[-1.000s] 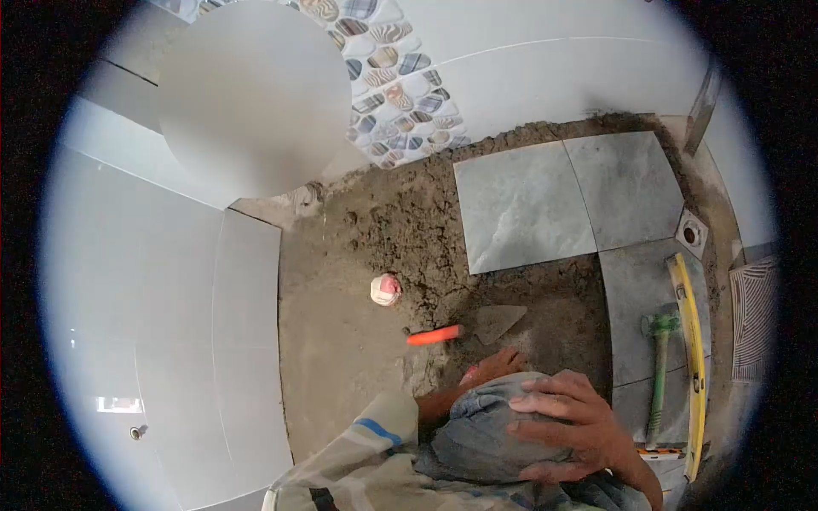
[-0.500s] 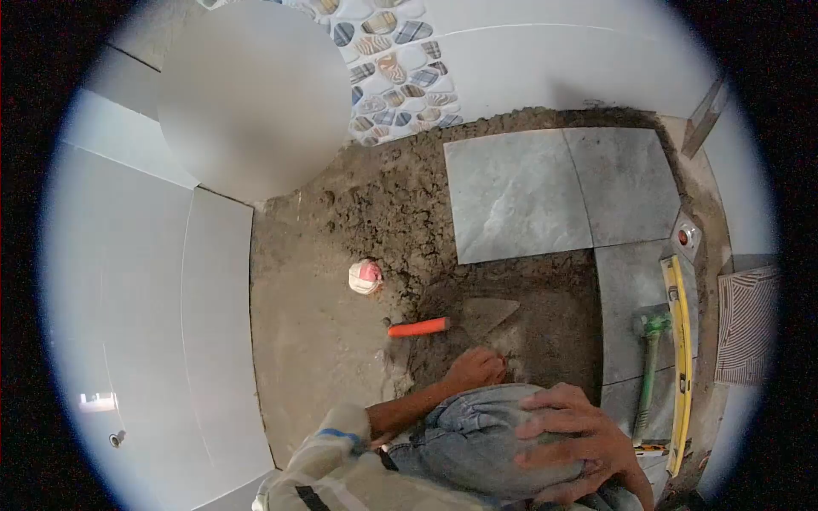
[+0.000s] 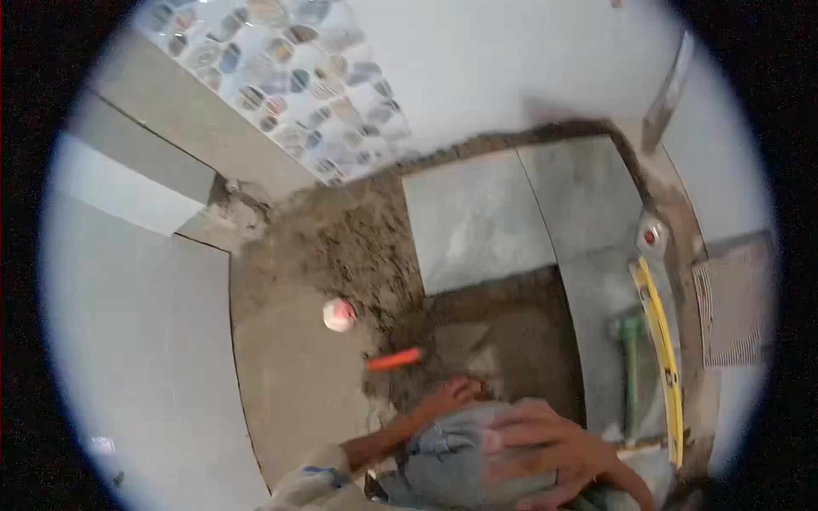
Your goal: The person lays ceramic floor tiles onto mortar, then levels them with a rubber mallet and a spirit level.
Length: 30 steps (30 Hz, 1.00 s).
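My right hand (image 3: 545, 451) lies over my bent knee (image 3: 452, 456) in jeans, its fingers spread and blurred by motion. My left hand (image 3: 456, 394) is beyond the knee with its fingers curled; what they hold, if anything, is hidden. Ahead of it lies a trowel (image 3: 394, 359) with an orange handle, its grey blade flat on the wet mortar (image 3: 528, 341). A white and pink plug-like thing (image 3: 339, 315) sticks up from the floor to the left. Grey floor tiles (image 3: 477, 226) border the mortar bed at the far side and right.
On the right-hand tiles lie a green hammer (image 3: 630, 370) and a yellow spirit level (image 3: 663, 362). A drain (image 3: 652, 238) sits at the tile edge. A ridged panel (image 3: 737, 302) stands farther right. Pebble-patterned tiles (image 3: 298, 81) cover part of the far wall.
The view has shifted, so the floor things appear lower and more to the left. A blurred-out round patch at upper left is gone, showing the wall corner. Both hands stay around the knee.
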Each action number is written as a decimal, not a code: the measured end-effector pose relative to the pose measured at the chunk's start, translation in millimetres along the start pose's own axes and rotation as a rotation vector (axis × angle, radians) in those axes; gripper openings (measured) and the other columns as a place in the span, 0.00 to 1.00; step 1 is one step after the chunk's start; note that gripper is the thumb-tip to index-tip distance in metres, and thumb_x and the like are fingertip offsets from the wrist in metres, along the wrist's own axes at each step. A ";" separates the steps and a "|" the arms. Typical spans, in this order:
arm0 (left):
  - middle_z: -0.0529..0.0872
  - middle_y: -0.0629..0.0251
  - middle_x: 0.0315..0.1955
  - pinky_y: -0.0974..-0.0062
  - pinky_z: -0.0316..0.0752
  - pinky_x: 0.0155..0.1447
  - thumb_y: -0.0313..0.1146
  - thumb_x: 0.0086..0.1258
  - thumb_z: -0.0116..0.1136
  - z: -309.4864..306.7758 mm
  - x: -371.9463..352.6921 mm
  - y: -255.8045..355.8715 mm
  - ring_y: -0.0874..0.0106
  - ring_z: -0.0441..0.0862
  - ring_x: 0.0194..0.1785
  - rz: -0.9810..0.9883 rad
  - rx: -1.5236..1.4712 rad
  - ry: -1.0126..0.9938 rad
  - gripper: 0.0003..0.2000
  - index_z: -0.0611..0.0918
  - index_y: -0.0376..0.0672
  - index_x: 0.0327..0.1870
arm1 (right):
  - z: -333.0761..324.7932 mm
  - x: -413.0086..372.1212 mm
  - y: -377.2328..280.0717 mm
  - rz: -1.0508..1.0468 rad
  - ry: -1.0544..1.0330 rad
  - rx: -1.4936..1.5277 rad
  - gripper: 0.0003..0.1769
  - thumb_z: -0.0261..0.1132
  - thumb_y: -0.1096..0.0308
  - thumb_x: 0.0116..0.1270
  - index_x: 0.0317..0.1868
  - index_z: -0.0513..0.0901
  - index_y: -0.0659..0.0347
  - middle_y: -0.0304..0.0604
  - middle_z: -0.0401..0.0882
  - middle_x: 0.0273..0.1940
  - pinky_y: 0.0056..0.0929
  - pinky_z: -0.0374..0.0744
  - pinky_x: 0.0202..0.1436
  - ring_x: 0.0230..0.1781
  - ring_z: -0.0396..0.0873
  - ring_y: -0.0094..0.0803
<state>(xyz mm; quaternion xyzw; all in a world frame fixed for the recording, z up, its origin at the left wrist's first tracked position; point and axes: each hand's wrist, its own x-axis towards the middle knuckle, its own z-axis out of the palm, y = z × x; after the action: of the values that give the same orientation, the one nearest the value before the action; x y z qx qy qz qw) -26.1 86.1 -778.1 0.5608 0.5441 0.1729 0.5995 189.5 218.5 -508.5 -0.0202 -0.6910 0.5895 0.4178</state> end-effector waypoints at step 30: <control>0.76 0.63 0.54 0.64 0.66 0.65 0.43 0.70 0.54 -9.0 91.1 184.6 0.66 0.77 0.54 0.474 -0.271 -0.492 0.22 0.71 0.43 0.62 | -14.7 -14.2 -0.5 0.384 -0.346 -0.794 0.21 0.62 0.73 0.53 0.50 0.81 0.54 0.42 0.76 0.50 0.39 0.72 0.57 0.54 0.72 0.43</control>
<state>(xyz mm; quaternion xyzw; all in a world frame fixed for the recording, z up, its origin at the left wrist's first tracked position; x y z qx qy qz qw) 72.4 222.4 -658.9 0.6117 0.2109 0.2373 0.7246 207.8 222.6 -516.7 -0.2074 -0.9062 0.3409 0.1398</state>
